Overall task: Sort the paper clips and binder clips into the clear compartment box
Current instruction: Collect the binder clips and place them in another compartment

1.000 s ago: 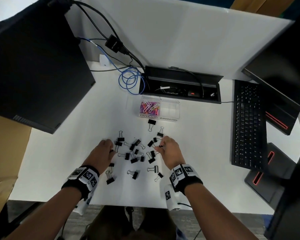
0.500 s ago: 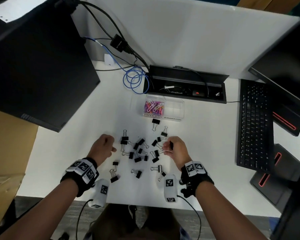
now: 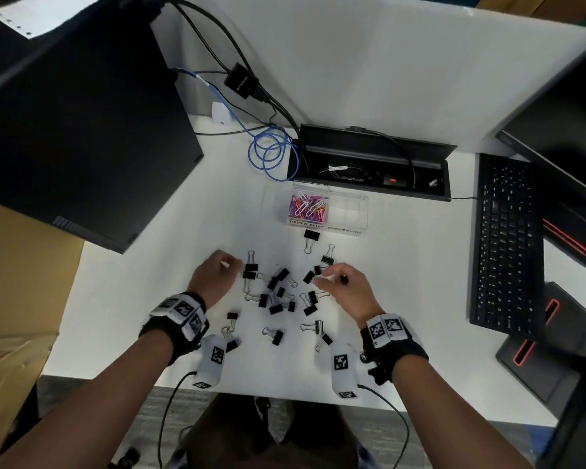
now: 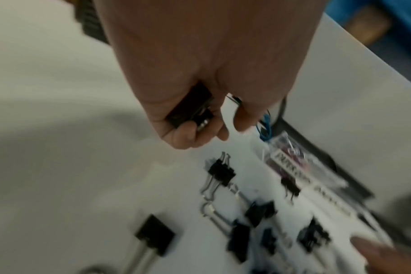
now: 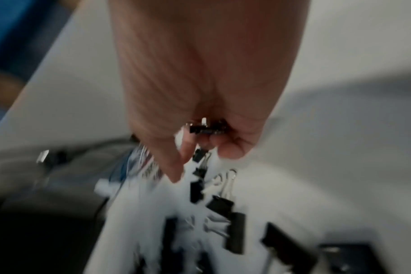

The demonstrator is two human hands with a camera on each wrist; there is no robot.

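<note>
Binder clips (image 3: 278, 292) mostly lie loose on the white desk (image 3: 122, 299) between the two hands, none yet in the clear compartment box (image 3: 329, 209), which sits just beyond the pile, in front of the open cable tray (image 3: 369, 164). Paper clips (image 3: 307, 208) fill its left cell; the right cell, labelled for binder clips, looks empty. Change versus a second ago: both hands were low at the edges of the pile, now both are up off the desk and loaded. Left hand (image 3: 217, 275) is curled around black binder clips (image 4: 190, 109), fist closed over them per the left wrist view. Right hand (image 3: 347, 289) has fingers folded over a small clump of clips (image 5: 208, 128) in the palm, index finger sticking out toward the pile; exact count in either hand not readable, both wrist views are blurred. One clip (image 3: 310, 238) lies apart, just in front of the box; a few more strays sit near the wrists at the desk's near edge. My read: the pickup step is done for this batch, next is the carry to the right cell, and most of the pile is left, so the task is roughly half done. Risk: a loose handful could spill into the paper clip side, since the cells adjoin. Keyboard (image 3: 508, 245) sits well right, clear of the path.
</note>
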